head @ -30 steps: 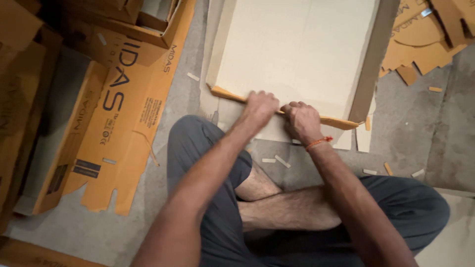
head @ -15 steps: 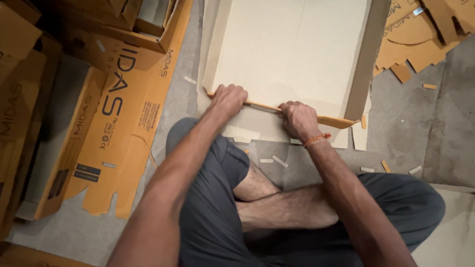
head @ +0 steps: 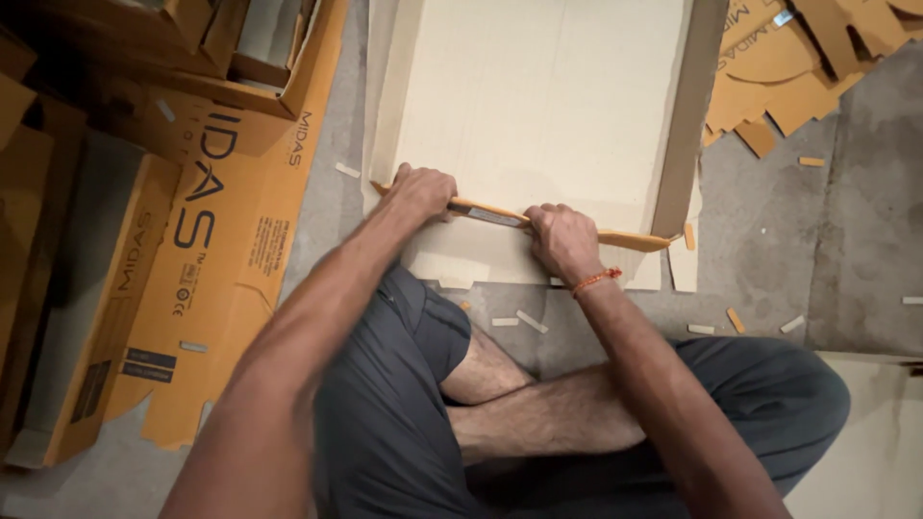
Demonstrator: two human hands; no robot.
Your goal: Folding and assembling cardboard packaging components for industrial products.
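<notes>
- Head view showed a person seated cross-legged on a grey floor point(head: 769, 231), both hands pressed along the near edge of a large pale cardboard sheet point(head: 538, 106) lying flat in front of the knees.
- Left hand point(head: 423, 192) was curled shut over the left end of a folded orange-brown flap point(head: 625, 238) that ran along that edge; its fingertips were hidden beneath the knuckles.
- Right hand point(head: 562, 240), with a red thread bracelet point(head: 596, 281) at the wrist, was closed in the same way on the middle of the flap, fingers wrapped over the fold.
- A dark narrow piece showed between the two hands on the fold; whether it was a tool or print on the board could not be told.
- By its look the sheet was light and stiff across its face, yet ready to bend along a scored line; it would likely crease or tear if gripped mid-panel, so the folded edge near the corners seemed the safest hold.
- Printed orange cartons point(head: 212, 250) lay flattened to the left, cardboard offcuts point(head: 769, 86) at upper right, and small paper strips point(head: 529, 320) were scattered near the legs.
</notes>
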